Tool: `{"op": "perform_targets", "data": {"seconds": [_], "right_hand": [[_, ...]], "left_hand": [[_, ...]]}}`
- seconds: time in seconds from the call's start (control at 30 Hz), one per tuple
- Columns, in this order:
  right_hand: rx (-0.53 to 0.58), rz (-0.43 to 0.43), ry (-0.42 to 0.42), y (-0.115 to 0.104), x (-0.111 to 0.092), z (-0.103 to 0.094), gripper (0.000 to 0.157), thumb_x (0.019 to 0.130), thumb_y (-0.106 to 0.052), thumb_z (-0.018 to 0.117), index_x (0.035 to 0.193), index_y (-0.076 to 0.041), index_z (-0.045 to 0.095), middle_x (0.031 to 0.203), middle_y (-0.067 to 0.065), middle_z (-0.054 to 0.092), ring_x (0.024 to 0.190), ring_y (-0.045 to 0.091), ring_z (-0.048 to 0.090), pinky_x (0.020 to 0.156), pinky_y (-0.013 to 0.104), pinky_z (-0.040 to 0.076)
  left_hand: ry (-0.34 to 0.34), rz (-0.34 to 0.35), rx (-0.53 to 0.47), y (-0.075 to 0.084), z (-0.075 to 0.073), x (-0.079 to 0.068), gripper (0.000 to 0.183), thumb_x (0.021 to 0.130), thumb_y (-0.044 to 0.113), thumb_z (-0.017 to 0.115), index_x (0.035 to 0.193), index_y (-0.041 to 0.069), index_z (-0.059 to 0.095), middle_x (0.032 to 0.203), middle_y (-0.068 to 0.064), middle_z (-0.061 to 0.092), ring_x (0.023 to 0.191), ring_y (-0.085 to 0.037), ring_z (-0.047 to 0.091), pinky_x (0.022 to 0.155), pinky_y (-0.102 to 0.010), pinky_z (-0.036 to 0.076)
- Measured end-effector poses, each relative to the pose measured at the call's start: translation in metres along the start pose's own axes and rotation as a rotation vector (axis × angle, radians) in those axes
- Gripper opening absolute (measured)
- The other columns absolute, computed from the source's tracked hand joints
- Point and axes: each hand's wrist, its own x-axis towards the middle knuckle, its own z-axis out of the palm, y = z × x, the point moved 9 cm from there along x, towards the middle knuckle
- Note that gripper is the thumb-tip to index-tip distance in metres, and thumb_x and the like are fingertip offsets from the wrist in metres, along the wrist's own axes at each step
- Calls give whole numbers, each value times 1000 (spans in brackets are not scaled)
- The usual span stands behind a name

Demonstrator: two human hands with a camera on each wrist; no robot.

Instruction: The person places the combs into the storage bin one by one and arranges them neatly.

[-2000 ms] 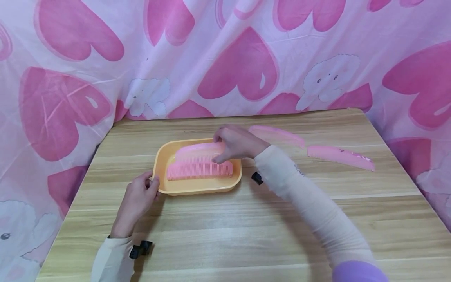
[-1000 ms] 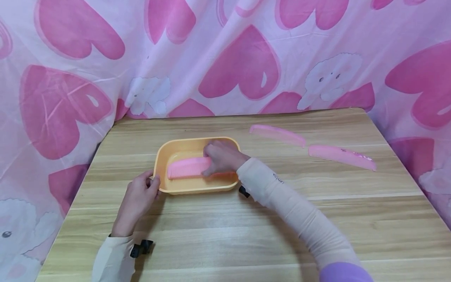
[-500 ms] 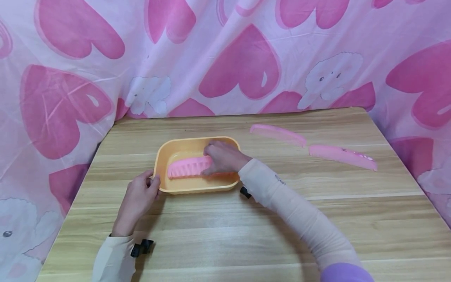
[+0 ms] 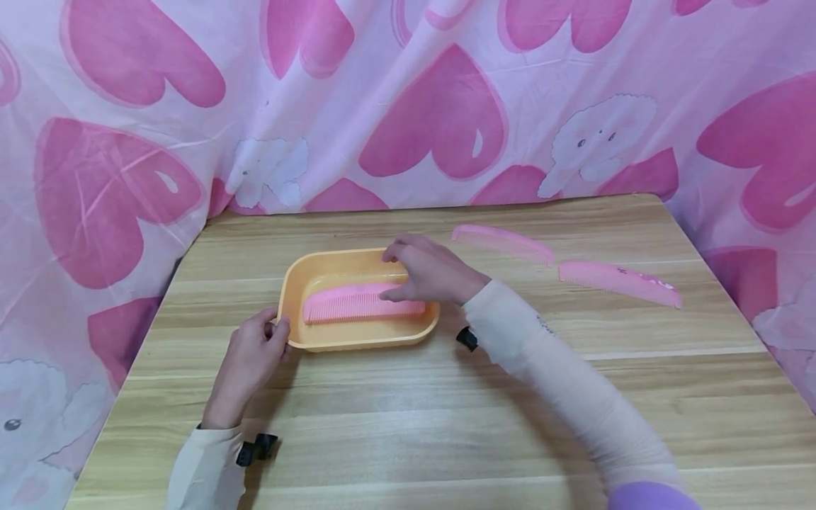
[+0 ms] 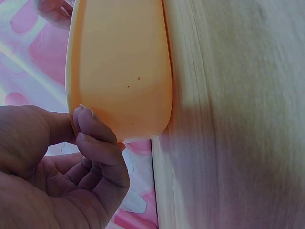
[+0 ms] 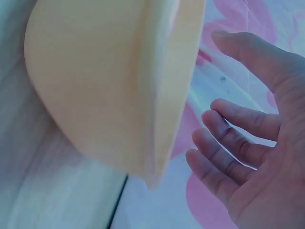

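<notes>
A yellow-orange plastic tray (image 4: pixel 299 283) stands on the table in the head view. In it lies a pink comb (image 4: pixel 344 304), teeth toward the near side; whether another lies beneath it I cannot tell. My left hand (image 4: pixel 251 354) pinches the tray's left rim between thumb and fingers, also plain on the left hand (image 5: pixel 90 162) in the left wrist view. Above the tray's right end hovers my right hand (image 4: pixel 433 273), covering part of the far rim. In the right wrist view, the right hand (image 6: pixel 257 129) has spread fingers and holds nothing.
Two more pink combs lie on the wooden table (image 4: pixel 408 425) right of the tray: one at the back (image 4: pixel 503 243), one with a printed pattern (image 4: pixel 618 282) nearer the right edge. A pink heart-printed cloth (image 4: pixel 433 120) hangs behind and beside the table.
My right hand lowered a comb onto the one in the tray, let go, and rose to the right. My left hand has stayed on the rim.
</notes>
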Motion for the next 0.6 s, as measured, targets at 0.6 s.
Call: {"op": "perform_targets", "data": {"seconds": [0.6], "right_hand": [[88, 166, 122, 110, -52, -47, 57, 81, -31, 86, 126, -3, 64, 126, 14, 64, 116, 33, 57, 96, 48, 47]], "left_hand": [[10, 20, 4, -1, -1, 0, 42, 107, 22, 44, 139, -4, 53, 76, -9, 62, 64, -19, 56, 50, -27, 42]]}}
